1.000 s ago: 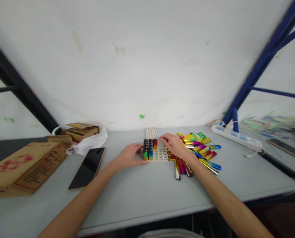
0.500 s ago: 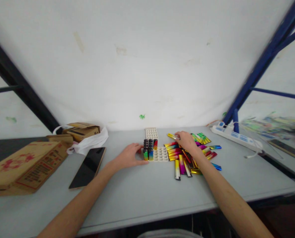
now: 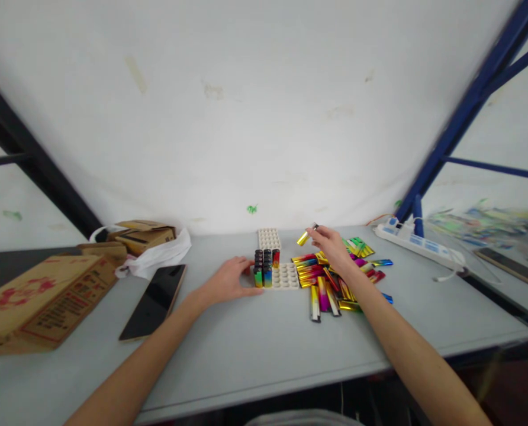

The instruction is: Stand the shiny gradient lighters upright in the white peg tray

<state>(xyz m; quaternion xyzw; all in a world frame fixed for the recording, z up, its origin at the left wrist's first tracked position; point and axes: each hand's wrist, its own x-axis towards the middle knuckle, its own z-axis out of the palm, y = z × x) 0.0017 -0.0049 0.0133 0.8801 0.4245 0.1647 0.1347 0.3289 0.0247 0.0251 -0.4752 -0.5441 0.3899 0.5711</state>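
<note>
Two bare hands, the right hand [image 3: 331, 244] and left hand [image 3: 227, 281], worked over a smooth grey table [image 3: 246, 349]. Metallic, mirror-bright and slim, a loose pile of lighters [image 3: 322, 294] lay right of a pale tray [image 3: 288, 276] dotted with rounded cells; black-topped standing lighters [image 3: 267, 276] crowded its left side. Thumb and fingers of the right hand pinched a tilted gold lighter [image 3: 303, 239] beyond the pile. The left hand curved, digits parted, about the tray's left end; whether it gripped could not be told. The right forearm partly hid the pile. Leftward lay a glossy phone [image 3: 154, 303], crinkled white bag [image 3: 165, 255] and cardboard box [image 3: 55, 296]; rightward, a power strip [image 3: 419, 245].
</note>
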